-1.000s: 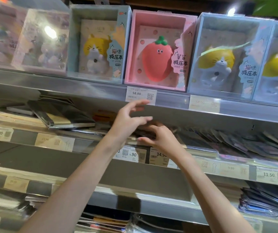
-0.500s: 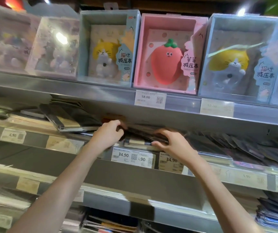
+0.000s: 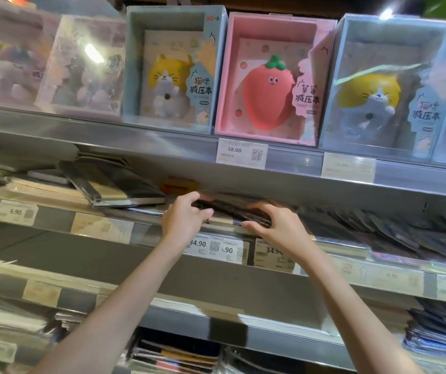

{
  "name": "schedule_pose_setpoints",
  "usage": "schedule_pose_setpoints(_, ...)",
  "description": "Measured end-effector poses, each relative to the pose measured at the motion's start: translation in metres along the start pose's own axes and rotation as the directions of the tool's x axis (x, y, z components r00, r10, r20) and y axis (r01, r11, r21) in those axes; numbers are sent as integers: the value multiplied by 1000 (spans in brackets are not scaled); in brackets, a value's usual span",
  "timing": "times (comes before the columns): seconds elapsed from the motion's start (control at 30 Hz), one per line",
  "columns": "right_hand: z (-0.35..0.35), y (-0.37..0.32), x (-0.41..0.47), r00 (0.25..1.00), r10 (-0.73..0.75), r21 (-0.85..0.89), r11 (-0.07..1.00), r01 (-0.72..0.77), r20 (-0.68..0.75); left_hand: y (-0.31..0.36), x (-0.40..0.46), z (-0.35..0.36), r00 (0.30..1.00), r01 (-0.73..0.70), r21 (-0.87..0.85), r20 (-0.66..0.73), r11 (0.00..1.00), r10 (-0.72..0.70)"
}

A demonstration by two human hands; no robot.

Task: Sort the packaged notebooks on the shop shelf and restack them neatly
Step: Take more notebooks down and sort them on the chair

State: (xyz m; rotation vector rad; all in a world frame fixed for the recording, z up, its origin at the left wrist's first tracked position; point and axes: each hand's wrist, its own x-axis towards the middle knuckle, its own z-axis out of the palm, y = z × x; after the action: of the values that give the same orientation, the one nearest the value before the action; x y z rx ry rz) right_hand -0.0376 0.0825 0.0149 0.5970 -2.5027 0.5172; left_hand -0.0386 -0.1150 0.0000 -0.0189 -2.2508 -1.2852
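A small stack of dark packaged notebooks [image 3: 232, 210] is held at the front of the middle shelf [image 3: 54, 220], directly under the shelf that carries the boxed cat and strawberry notebooks. The left hand [image 3: 182, 218] is curled round the stack's left end, with the thumb above and the fingers [image 3: 205, 213] wrapped over the front edge; the right hand [image 3: 278, 225] is closed on the right end, its fingers laid across the top and the thumb pressed along the front edge. The step in hand is judged to be the gathering and squaring of this stack. The next move would probably call for the edges to be aligned between both hands, and for the stack to be drawn forward level, since little clearance is left beneath the shelf above.

The number of notebooks in the stack cannot be told, and their covers are lost in shadow and blur. The back of the stack is hidden. The fanned dark packets [image 3: 394, 228] to the right are cut off at the frame edge.
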Motion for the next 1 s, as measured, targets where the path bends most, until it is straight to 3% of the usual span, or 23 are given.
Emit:
schedule_pose_setpoints(0.1,-5,-3,1,1000,18,-37,999,-18,-4,7,-5,3,990,-72,30,-116,997,75)
schedule_pose_setpoints(0.27,-3,-13,7,999,10,-329,944,-23,-43,22,0,7,962,-176,-2,-214,984,171)
schedule_pose_setpoints(0.37,1,-15,9,998,1,-347,937,-23,-63,42,2,19,977,-213,-93,-33,972,211)
schedule_pose_setpoints(0.5,-1,-11,4,998,-6,-320,947,-14,-61,36,13,9,984,-175,278,27,945,175)
schedule_pose_setpoints(0.63,-3,-9,5,999,3,-316,949,-19,-49,17,20,-25,943,-192,464,332,865,32)
schedule_pose_setpoints(0.77,-5,-10,6,999,34,-320,946,-43,-36,2,27,-37,855,-277,429,518,860,18)
schedule_pose_setpoints(0.87,-4,-12,5,999,37,-327,944,-46,-33,-3,28,-36,823,-341,360,561,869,90)
schedule_pose_setpoints(1.0,-5,-13,7,1000,24,-338,941,-28,-15,-5,31,-32,824,-316,216,545,924,154)
